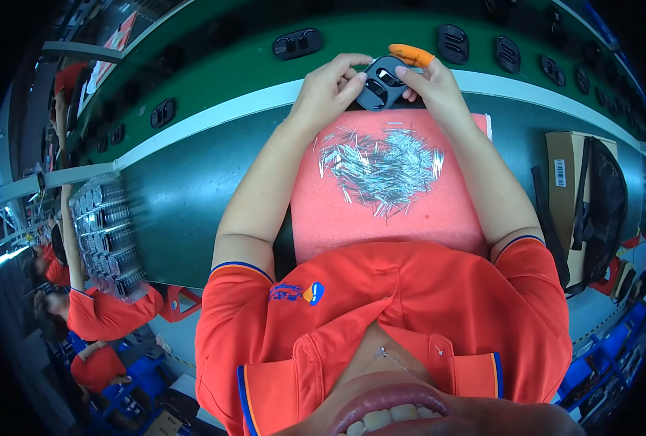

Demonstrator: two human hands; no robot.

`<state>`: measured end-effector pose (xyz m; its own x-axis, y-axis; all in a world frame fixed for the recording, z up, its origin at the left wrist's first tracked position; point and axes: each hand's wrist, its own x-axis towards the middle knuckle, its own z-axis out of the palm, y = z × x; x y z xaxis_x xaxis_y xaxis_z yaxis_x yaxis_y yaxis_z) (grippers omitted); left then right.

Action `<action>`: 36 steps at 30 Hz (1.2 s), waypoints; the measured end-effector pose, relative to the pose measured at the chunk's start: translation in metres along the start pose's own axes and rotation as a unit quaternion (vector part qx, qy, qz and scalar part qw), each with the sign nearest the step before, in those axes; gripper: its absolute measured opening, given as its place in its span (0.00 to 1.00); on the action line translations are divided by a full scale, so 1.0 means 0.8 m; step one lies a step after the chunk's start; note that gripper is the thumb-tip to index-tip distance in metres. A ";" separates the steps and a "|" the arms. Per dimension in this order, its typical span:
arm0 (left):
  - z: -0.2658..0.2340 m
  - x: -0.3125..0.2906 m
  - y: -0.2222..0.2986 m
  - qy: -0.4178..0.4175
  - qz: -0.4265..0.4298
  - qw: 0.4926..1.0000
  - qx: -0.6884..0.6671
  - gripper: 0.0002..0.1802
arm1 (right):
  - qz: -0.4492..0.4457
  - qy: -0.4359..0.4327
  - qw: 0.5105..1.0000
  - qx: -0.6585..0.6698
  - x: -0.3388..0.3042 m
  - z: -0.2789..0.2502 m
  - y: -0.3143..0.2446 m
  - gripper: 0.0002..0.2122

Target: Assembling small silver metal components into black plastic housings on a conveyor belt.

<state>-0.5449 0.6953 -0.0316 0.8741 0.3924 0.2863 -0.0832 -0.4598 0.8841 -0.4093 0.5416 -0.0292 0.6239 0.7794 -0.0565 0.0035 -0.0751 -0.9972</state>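
Observation:
A dark grey, rounded oblong plastic case part (390,73) with two glossy black recesses is held up beyond the far edge of a pink foam mat (315,232). My right hand (435,83) grips its right side, thumb on the face; an orange finger cot covers one finger. At the left edge of the part, my left hand (330,89) has thumb and forefinger closed on it; whether a small pin is between those fingertips cannot be made out. On the mat lies a loose heap of thin silvery metal pins (388,171).
Across the far side runs a green conveyor belt (381,25) behind a pale rail (214,118); similar dark case parts (297,43) lie along it. Stacked clear trays (108,232) stand at left, beside co-workers in red. A cardboard box (561,171) and black bag (605,203) are at right.

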 end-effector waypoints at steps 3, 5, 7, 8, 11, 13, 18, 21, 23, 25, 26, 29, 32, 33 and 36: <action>-0.005 0.002 -0.005 -0.003 0.007 1.000 0.021 0.16 | -0.007 0.009 1.000 0.018 -0.005 0.005 0.003 0.17; -0.005 0.000 -0.002 -0.014 0.014 0.999 0.041 0.16 | -0.012 0.002 1.000 0.026 -0.004 0.005 0.000 0.17; -0.003 -0.003 -0.001 -0.022 0.045 0.997 0.063 0.19 | -0.019 -0.015 0.999 0.032 -0.004 0.005 -0.003 0.17; -0.002 -0.002 -0.004 -0.026 0.047 0.997 0.060 0.19 | -0.017 -0.010 0.999 0.031 -0.004 0.004 -0.004 0.17; -0.002 -0.003 0.004 -0.009 0.025 0.998 0.056 0.18 | -0.023 -0.015 0.999 0.043 -0.001 0.004 -0.005 0.17; 0.000 -0.002 0.001 -0.015 0.021 0.998 0.054 0.19 | -0.023 -0.018 0.999 0.040 -0.001 0.002 -0.004 0.17; -0.005 -0.004 -0.004 -0.026 0.022 0.997 0.067 0.20 | -0.027 -0.028 0.999 0.036 -0.004 0.005 -0.008 0.17; -0.005 -0.005 -0.001 -0.010 0.045 0.995 0.088 0.20 | -0.031 -0.019 0.998 0.042 -0.004 0.004 -0.008 0.17; -0.003 -0.002 0.002 -0.010 0.021 0.998 0.059 0.20 | -0.017 -0.002 1.000 0.026 -0.001 -0.003 -0.007 0.18; -0.004 0.006 -0.011 0.019 0.040 0.997 0.063 0.20 | -0.020 0.050 0.998 0.045 0.006 -0.012 0.004 0.20; -0.007 0.013 -0.021 0.048 0.058 0.995 0.066 0.21 | -0.021 0.102 0.992 0.065 0.011 -0.018 0.013 0.21; -0.030 0.039 -0.033 0.068 0.063 0.954 0.286 0.22 | -0.047 0.134 0.988 -0.053 0.015 -0.023 0.018 0.25; -0.044 0.054 -0.051 0.050 0.081 0.906 0.413 0.16 | -0.144 0.103 0.951 -0.254 0.008 -0.022 0.019 0.23; -0.049 0.055 -0.059 0.043 0.084 0.902 0.420 0.13 | -0.148 0.064 0.934 -0.320 0.001 -0.014 0.009 0.19; -0.052 0.052 -0.066 0.067 0.114 0.892 0.432 0.11 | -0.187 -0.047 0.894 -0.405 -0.028 -0.002 -0.011 0.13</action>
<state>-0.5243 0.7691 -0.0513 0.8120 0.2751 0.5148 0.1987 -0.9596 0.1994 -0.4221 0.5243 -0.0194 0.3930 0.8899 0.2317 0.7864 -0.1947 -0.5863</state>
